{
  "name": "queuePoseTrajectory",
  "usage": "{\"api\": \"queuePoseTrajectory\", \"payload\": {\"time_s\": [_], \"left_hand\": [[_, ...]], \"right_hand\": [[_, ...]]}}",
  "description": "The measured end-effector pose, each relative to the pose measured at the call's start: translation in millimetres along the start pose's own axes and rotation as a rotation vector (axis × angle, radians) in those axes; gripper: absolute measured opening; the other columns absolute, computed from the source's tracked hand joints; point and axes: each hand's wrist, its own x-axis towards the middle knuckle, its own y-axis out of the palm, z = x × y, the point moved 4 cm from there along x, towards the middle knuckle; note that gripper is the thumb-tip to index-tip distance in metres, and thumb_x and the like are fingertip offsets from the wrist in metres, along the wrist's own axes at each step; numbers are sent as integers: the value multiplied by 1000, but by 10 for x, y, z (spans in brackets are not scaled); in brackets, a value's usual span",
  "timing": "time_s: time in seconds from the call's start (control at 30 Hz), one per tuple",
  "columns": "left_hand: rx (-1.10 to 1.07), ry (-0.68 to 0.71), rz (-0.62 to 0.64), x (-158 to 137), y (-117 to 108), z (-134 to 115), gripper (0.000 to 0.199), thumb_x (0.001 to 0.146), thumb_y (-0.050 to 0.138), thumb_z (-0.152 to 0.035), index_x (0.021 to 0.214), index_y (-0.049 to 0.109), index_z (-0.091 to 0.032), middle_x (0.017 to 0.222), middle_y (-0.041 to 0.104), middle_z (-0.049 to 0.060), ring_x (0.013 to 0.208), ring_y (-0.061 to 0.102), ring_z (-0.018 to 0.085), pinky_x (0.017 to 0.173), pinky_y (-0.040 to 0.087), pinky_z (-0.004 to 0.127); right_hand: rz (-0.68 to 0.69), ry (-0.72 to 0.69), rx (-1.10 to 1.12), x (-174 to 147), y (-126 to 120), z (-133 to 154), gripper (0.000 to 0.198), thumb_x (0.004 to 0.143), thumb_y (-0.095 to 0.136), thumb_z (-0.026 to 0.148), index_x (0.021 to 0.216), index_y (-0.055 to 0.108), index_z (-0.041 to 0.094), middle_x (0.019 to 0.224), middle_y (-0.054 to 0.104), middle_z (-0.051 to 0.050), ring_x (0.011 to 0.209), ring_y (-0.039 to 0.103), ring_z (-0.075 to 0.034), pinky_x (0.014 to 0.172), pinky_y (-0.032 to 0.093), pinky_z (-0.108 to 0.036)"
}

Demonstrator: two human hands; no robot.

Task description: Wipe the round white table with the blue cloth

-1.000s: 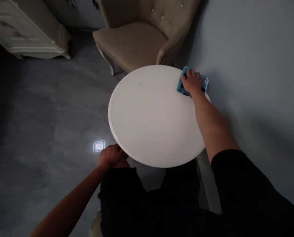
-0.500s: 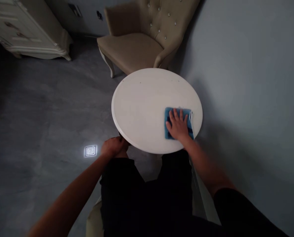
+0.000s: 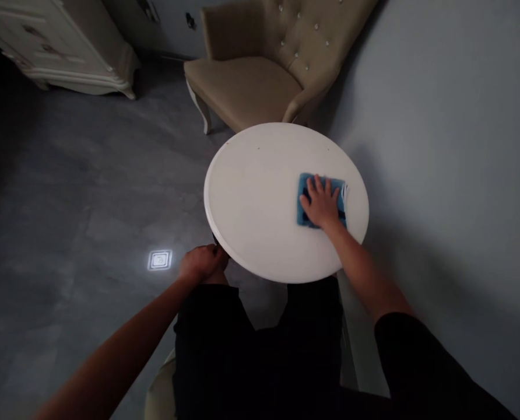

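A folded blue cloth point(image 3: 302, 201) with darker patches and a white edge or tag at its right lies flat on the right part of a round white tabletop point(image 3: 251, 204). My right hand point(image 3: 322, 204) presses down on the cloth, palm down with fingers spread. At the near left rim of the table, my left hand point(image 3: 201, 262) is closed, resting by my left knee. Its fingertips are partly hidden, and a dark thing beside them under the rim cannot be made out. A few small dark specks show near the tabletop's far edge.
A tan tufted armchair point(image 3: 246, 87) stands just beyond the table. To the right rises a grey wall point(image 3: 452, 146). A pale cabinet point(image 3: 80, 52) is at the far left. A bright square light patch point(image 3: 160, 260) falls on the grey floor point(image 3: 89, 175).
My right hand has slid the cloth away from me across the tabletop. My left hand stays at the near left rim. The whole view has shifted slightly.
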Motion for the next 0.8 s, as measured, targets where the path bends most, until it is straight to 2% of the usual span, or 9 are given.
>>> {"api": "queuePoseTrajectory", "payload": {"time_s": [0.13,0.23,0.33,0.4,0.47,0.57,0.67,0.8], "left_hand": [[-9,-9,2,38,-57,16,70,110,33,-66,126,87,-24,130,83,19,118,78,43,98,58,50],[-25,-29,8,63,-93,38,68,110,36,-67,124,88,-25,126,84,19,115,79,42,96,59,48],[-39,-27,8,78,-113,47,69,110,36,-67,124,87,-24,125,84,20,114,78,42,95,59,48],[-37,-17,3,81,-117,44,69,110,35,-66,124,87,-23,125,84,21,114,79,43,94,59,48],[-33,-19,-5,76,-110,43,69,110,36,-66,123,87,-22,126,83,21,115,79,43,95,59,49],[-28,-20,-15,56,-87,35,72,110,35,-67,124,88,-21,128,83,22,117,78,43,97,59,49],[-22,-8,-25,13,-69,8,74,110,33,-67,125,87,-20,129,83,22,119,78,43,99,59,49],[-12,-4,-45,-91,-70,-62,70,110,33,-60,126,86,-17,134,81,24,123,77,43,102,59,51]], "right_hand": [[-34,90,-26,1277,-96,-320,77,118,28,57,184,33,19,192,21,-17,173,21,-55,130,23,-91],[-40,136,-61,1995,-143,-457,78,120,13,55,184,29,13,190,22,-24,171,26,-54,126,28,-90],[-22,168,-132,2397,-161,-491,85,119,-8,47,183,23,1,187,15,-37,169,30,-51,123,33,-83],[-1,168,-180,2459,-161,-465,89,116,-17,43,181,18,-8,184,8,-43,169,29,-50,121,35,-79],[9,154,-193,2355,-163,-412,88,116,-16,42,181,15,-8,184,5,-43,170,27,-51,121,35,-80],[-14,130,-130,1919,-166,-285,79,121,5,49,185,22,6,190,13,-30,172,25,-53,127,31,-83],[-42,86,-64,1213,-133,-91,76,120,22,53,184,31,13,191,22,-20,173,23,-54,131,26,-86],[-41,-13,-46,-31,-14,268,76,118,28,55,184,35,17,191,24,-15,175,18,-52,135,23,-84]]}}
